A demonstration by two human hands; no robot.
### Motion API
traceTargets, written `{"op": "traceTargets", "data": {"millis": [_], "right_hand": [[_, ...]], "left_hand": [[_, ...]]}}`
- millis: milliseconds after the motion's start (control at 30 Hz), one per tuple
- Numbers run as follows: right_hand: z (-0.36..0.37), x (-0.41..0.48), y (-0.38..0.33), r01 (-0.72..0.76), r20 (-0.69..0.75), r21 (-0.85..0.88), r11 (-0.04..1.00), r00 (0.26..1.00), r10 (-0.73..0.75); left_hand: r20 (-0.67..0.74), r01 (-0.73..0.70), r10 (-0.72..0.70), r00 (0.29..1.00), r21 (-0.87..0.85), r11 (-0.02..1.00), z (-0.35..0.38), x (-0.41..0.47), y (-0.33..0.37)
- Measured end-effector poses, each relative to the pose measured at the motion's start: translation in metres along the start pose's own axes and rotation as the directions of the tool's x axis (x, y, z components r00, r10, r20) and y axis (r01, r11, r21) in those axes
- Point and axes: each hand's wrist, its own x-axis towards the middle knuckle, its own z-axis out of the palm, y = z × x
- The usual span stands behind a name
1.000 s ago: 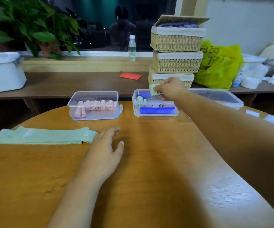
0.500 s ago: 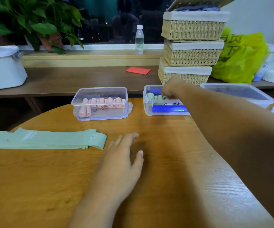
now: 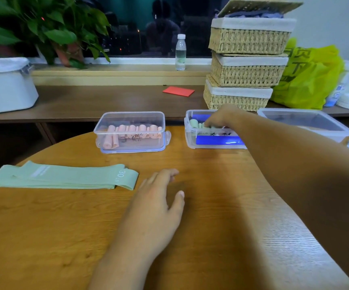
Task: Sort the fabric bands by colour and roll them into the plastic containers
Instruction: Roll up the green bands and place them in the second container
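My right hand reaches into the right clear container, its fingers curled round a rolled green band set beside other green rolls. A blue label runs along that container's front. The left clear container holds several pink rolled bands. A stack of flat green bands lies at the table's left. My left hand rests flat on the wood just right of that stack, holding nothing.
The round wooden table ends just behind the containers. A larger clear lidded box stands to the right. On the bench behind are stacked wicker baskets, a red card, a water bottle, a white bin and a yellow bag.
My right hand has lowered the green roll from above the right container down among the rolls inside. My left hand has stayed flat on the table.
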Motion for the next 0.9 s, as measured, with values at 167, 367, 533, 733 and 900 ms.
{"op": "traceTargets", "data": {"millis": [167, 367, 533, 733, 900], "right_hand": [[0.001, 0.001, -0.005, 0.027, 0.023, -0.006, 1.000, 0.999, -0.027], [0.003, 0.008, -0.007, 0.055, 0.005, -0.036, 0.998, 0.998, -0.055], [0.002, 0.004, -0.007, 0.039, 0.047, -0.045, 0.998, 0.998, -0.037], [0.003, 0.024, -0.005, -0.008, 0.122, 0.131, 0.991, 0.992, -0.008], [0.005, 0.032, 0.003, -0.052, 0.194, 0.208, 0.977, 0.981, 0.011]], "left_hand": [[0.000, 0.003, -0.003, 1.000, -0.004, 1.000, 0.001, 0.000, -0.001], [0.014, 0.014, -0.014, 1.000, -0.001, 1.000, 0.000, 0.000, 0.001], [0.013, 0.022, -0.022, 1.000, -0.006, 1.000, -0.002, -0.001, 0.001], [0.012, 0.018, -0.018, 1.000, -0.009, 1.000, -0.001, -0.001, 0.000], [0.011, 0.023, -0.023, 1.000, -0.008, 1.000, -0.002, -0.001, 0.000]]}}
